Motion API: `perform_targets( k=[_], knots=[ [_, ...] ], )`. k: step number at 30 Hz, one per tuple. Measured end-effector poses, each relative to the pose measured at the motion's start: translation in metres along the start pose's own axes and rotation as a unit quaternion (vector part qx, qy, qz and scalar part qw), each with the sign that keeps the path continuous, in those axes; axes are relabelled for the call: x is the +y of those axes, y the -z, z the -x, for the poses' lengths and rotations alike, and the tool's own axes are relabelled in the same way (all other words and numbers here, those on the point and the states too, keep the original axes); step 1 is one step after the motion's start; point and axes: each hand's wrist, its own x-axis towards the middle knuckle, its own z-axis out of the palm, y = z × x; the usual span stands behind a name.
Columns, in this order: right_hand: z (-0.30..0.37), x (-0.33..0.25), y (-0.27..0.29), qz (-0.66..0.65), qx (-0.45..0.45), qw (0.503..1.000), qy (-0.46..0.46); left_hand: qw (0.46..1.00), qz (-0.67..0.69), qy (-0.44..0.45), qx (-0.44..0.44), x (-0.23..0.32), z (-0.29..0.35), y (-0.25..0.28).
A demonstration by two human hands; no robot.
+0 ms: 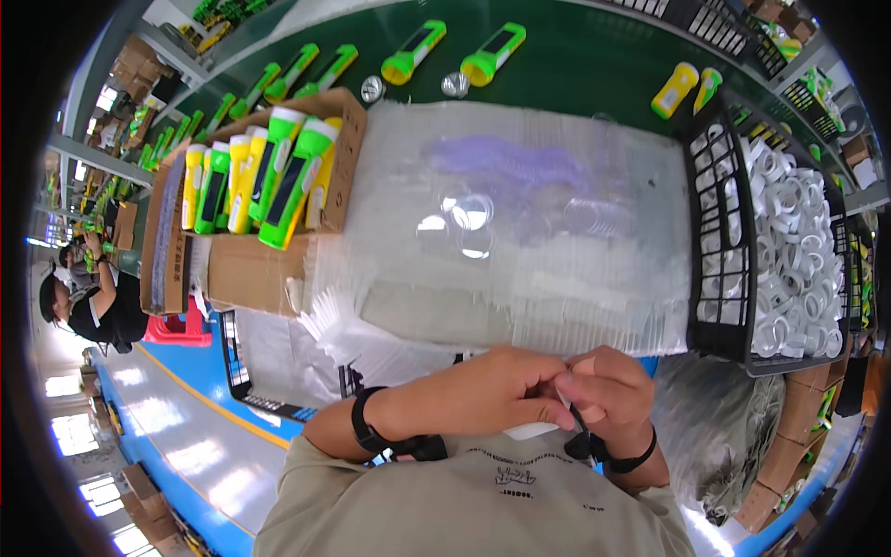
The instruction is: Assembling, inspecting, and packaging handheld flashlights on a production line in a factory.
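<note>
Both of my hands are close together in front of my chest, past the near edge of the work surface. My left hand [515, 388] has its fingers bent, thumb and fingertips pinched toward the right hand. Opposite it, my right hand [613, 395] is curled with its fingertips pressed together. A small pale and dark sliver shows between the fingertips, too hidden to name. Beyond the hands lies a work surface covered in clear plastic film [520, 288]. Several clear round lenses [469, 212] rest on it, with a further group of lenses [594, 218] to their right.
A cardboard box [348, 162] of green and yellow flashlights [302, 181] stands at the left. On the right, a black basket [722, 232] holds many white rings [789, 251]. Flashlights [494, 54] and silver reflectors [455, 84] sit on the green belt [575, 56] behind. A person [97, 302] works far left.
</note>
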Motion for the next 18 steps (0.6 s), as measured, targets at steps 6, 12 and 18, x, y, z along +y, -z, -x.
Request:
perform_targets(
  k=[6,12,18],
  knots=[
    [0.004,-0.007,0.001,-0.002,0.013,1.000,0.006,1.000,-0.003,0.021,-0.016,0.011,0.002,-0.009],
    [0.010,-0.016,0.010,-0.022,0.023,0.990,-0.139,0.992,-0.105,0.037,0.054,0.019,0.000,-0.017],
    [0.005,-0.013,0.026,-0.352,0.006,0.842,-0.409,0.937,-0.299,-0.104,0.146,0.016,-0.016,-0.020]
  ],
)
